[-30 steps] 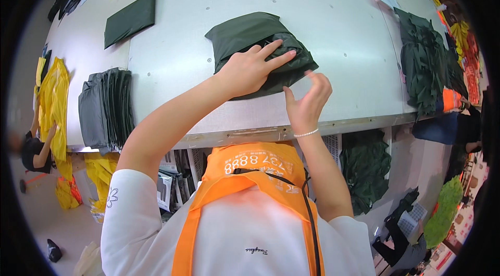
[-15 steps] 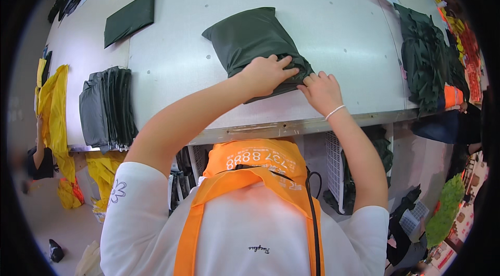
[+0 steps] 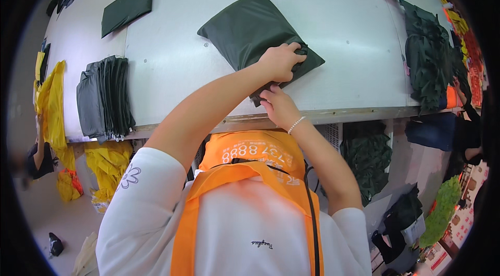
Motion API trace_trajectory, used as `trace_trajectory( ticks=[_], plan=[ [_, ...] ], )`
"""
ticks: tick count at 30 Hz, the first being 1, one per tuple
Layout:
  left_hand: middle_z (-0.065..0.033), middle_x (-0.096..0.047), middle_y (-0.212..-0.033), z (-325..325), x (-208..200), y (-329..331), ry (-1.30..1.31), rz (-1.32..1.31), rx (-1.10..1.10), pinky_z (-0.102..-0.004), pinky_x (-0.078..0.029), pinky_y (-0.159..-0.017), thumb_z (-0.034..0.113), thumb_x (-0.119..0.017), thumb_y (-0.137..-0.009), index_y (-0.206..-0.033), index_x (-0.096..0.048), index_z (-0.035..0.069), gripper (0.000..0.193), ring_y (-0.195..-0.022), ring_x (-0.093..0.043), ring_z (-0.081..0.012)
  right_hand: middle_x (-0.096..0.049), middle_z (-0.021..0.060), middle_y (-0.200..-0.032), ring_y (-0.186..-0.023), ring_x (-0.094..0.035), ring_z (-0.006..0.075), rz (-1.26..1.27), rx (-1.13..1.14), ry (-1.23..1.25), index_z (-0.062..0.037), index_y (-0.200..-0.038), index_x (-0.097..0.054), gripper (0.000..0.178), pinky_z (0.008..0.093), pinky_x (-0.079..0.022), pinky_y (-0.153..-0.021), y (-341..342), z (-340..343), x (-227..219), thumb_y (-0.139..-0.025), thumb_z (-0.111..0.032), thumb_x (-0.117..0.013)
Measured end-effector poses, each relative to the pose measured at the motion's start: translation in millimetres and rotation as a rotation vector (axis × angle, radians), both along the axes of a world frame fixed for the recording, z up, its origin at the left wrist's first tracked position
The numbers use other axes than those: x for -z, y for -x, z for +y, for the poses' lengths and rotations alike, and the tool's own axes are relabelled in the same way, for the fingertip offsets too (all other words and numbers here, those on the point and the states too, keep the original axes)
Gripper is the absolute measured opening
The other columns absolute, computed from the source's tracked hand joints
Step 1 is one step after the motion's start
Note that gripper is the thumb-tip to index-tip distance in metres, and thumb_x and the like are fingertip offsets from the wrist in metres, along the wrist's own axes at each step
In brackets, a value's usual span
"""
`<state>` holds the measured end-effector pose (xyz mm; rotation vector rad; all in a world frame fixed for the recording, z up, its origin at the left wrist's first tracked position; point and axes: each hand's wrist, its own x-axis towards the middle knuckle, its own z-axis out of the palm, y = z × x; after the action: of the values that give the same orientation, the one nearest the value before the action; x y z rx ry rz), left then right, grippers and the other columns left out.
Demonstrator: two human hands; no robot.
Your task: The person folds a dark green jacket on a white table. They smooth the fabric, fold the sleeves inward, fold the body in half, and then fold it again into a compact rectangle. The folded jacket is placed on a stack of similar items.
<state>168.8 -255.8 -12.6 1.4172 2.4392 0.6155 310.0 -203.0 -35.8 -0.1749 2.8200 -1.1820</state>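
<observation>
A dark green, smooth fabric pouch [image 3: 245, 28] lies on the pale table in front of me, its near right edge turned toward me. My left hand [image 3: 283, 62] is on that edge, its fingers bent around bunched dark material. Just nearer to me, my right hand [image 3: 281, 107] pinches the pouch's near corner by the table edge. The pouch's right corner lies spread flat past my left hand. What is inside the pouch is hidden.
A flat dark green folded piece [image 3: 127, 8] lies at the far left. Nearer stands a stack of dark folded pieces [image 3: 104, 97], beside yellow cloth [image 3: 51, 100]. Dark green pieces [image 3: 424, 52] are heaped at the right edge. The table's front rim [image 3: 333, 114] runs before my apron [image 3: 252, 151].
My right hand has moved left and nearer to me, from the pouch's right side to its near corner. The right corner, crumpled before, now lies spread out.
</observation>
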Motion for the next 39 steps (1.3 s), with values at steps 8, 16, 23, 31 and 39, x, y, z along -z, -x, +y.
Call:
trace_trajectory(
  ticks=[8,16,23,31,39],
  plan=[
    [-0.0159,-0.041,-0.133,24,68,-23,-0.081,0.353,-0.144,-0.039,-0.048,-0.087,0.013,-0.067,-0.062,-0.124,-0.052,0.011,0.063,-0.111,-0.049,-0.0344,-0.058,0.0074,-0.093,-0.08,-0.059,0.0301,-0.068,-0.034,-0.136,-0.0071,-0.089,-0.064,0.009,0.0381,-0.048,-0.069,-7,26,-31,-0.082,-0.009,-0.058],
    [-0.0099,-0.046,-0.125,-18,-34,8,-0.164,-0.457,0.248,-0.0334,-0.049,-0.085,0.002,-0.069,-0.068,-0.116,-0.055,0.009,0.05,-0.108,-0.054,-0.0264,-0.058,0.0094,-0.083,-0.078,-0.06,0.0284,-0.047,0.081,-0.053,-0.0044,-0.083,-0.066,0.007,0.0354,-0.048,-0.069,-24,83,-56,-0.077,-0.004,-0.062],
    [-0.0092,-0.042,-0.122,-3,-17,-30,-0.19,-0.243,0.193,-0.0394,-0.049,-0.081,0.011,-0.071,-0.07,-0.105,-0.048,0.007,0.043,-0.102,-0.054,-0.0303,-0.057,0.0106,-0.085,-0.079,-0.058,0.029,-0.051,0.053,-0.03,-0.0017,-0.084,-0.065,0.007,0.0354,-0.048,-0.071,-26,83,-44,-0.078,-0.003,-0.061],
    [-0.011,-0.049,-0.121,-14,2,-25,-0.215,0.13,0.469,-0.0505,-0.032,-0.104,0.026,-0.067,-0.075,-0.1,-0.055,0.007,0.034,-0.122,-0.042,-0.0266,-0.054,0.0117,-0.086,-0.083,-0.055,0.0311,0.015,0.051,-0.016,-0.0014,-0.08,-0.06,0.005,0.0368,-0.046,-0.072,-34,77,-48,-0.076,-0.002,-0.062],
    [-0.0087,-0.051,-0.121,22,-1,-42,-0.219,0.034,0.202,-0.049,-0.034,-0.101,0.021,-0.065,-0.073,-0.102,-0.06,0.009,0.032,-0.123,-0.041,-0.0264,-0.054,0.0116,-0.087,-0.088,-0.054,0.0325,-0.139,0.147,-0.112,-0.0016,-0.077,-0.059,0.007,0.0393,-0.046,-0.07,-40,79,-53,-0.078,-0.008,-0.061]
  ],
)
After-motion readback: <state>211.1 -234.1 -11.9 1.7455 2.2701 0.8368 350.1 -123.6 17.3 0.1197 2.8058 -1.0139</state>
